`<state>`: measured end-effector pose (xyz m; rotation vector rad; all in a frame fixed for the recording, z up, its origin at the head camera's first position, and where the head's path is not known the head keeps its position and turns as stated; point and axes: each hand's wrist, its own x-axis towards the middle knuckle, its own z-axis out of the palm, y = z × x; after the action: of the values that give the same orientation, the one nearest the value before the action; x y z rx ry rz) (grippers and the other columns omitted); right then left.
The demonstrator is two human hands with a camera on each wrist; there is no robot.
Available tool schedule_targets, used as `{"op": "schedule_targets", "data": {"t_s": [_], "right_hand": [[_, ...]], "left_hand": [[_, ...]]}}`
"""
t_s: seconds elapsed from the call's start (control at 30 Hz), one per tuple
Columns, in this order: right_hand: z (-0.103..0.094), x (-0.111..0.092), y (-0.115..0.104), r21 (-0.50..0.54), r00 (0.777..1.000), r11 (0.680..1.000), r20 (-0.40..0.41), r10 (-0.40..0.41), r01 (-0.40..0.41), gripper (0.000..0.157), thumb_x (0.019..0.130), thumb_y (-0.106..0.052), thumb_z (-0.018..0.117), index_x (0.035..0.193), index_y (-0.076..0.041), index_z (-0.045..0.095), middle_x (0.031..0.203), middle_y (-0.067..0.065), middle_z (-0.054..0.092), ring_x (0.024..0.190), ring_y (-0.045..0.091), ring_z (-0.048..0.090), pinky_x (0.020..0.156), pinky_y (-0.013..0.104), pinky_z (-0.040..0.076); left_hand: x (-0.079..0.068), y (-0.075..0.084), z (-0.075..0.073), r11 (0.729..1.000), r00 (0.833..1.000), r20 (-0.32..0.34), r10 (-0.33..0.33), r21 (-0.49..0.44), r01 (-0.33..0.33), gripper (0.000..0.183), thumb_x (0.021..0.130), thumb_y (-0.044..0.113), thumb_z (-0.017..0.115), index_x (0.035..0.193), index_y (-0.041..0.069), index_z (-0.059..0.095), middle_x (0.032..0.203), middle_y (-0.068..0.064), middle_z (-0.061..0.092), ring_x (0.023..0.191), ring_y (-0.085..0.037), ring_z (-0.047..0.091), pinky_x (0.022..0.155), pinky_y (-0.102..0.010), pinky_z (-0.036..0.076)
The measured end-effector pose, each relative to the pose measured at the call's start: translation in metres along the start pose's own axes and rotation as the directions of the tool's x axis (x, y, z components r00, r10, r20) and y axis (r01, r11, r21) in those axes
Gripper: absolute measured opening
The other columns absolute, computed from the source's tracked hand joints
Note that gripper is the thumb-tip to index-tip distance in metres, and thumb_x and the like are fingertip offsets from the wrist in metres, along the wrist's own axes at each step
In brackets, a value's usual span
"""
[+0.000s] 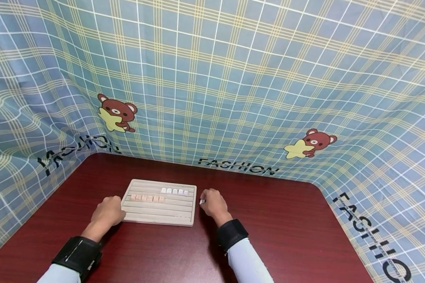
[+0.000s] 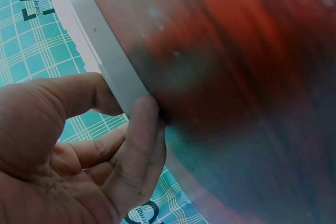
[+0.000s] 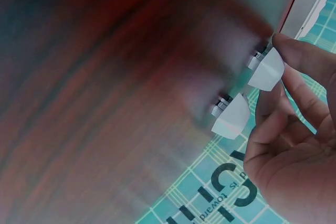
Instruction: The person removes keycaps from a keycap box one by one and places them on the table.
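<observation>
A beige ridged tray (image 1: 156,218) lies on the table, bearing a row of white keycaps (image 1: 175,192) near its upper right and a row of peach keycaps (image 1: 147,198) toward the left. My left hand (image 1: 108,212) grips the tray's left edge; the left wrist view shows thumb and fingers on the tray's pale side (image 2: 113,51). Just off the tray's right edge, my right hand (image 1: 214,203) pinches a white keycap (image 3: 268,70) between thumb and finger. Beside it, close to the fingers, a second white keycap (image 3: 232,119) shows in the right wrist view.
The dark red table (image 1: 276,228) extends around the tray. A plaid cloth (image 1: 212,98) with bears and lettering hangs along the back and both sides. Black bands (image 1: 231,234) are worn on both wrists.
</observation>
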<state>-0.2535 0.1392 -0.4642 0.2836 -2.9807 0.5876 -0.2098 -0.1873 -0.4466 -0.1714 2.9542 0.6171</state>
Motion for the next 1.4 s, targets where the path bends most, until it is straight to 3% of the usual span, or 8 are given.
{"op": "schedule_targets", "data": {"t_s": [0.8,1.4], "right_hand": [[-0.002,0.000,-0.002,-0.030,1.000,1.000,0.014,-0.006,0.006,0.020,0.076,-0.013,0.080,0.093,-0.012,0.070,0.088,0.002,0.063,0.081,0.019,0.062,0.068,0.033,0.050],[-0.003,0.007,-0.016,0.050,0.998,0.998,-0.030,-0.047,0.049,0.021,0.080,-0.018,0.078,0.098,-0.009,0.070,0.096,0.006,0.065,0.087,0.022,0.064,0.076,0.035,0.052]], "left_hand": [[-0.001,-0.001,0.000,1.000,1.000,-0.006,-0.006,0.004,0.006,0.023,0.079,0.004,0.061,0.095,-0.013,0.061,0.081,-0.025,0.058,0.069,-0.031,0.052,0.057,-0.042,0.044],[-0.002,0.001,0.002,1.000,1.000,-0.018,-0.002,-0.005,0.002,0.022,0.080,0.003,0.061,0.096,-0.013,0.062,0.079,-0.023,0.058,0.067,-0.030,0.051,0.057,-0.040,0.042]]}}
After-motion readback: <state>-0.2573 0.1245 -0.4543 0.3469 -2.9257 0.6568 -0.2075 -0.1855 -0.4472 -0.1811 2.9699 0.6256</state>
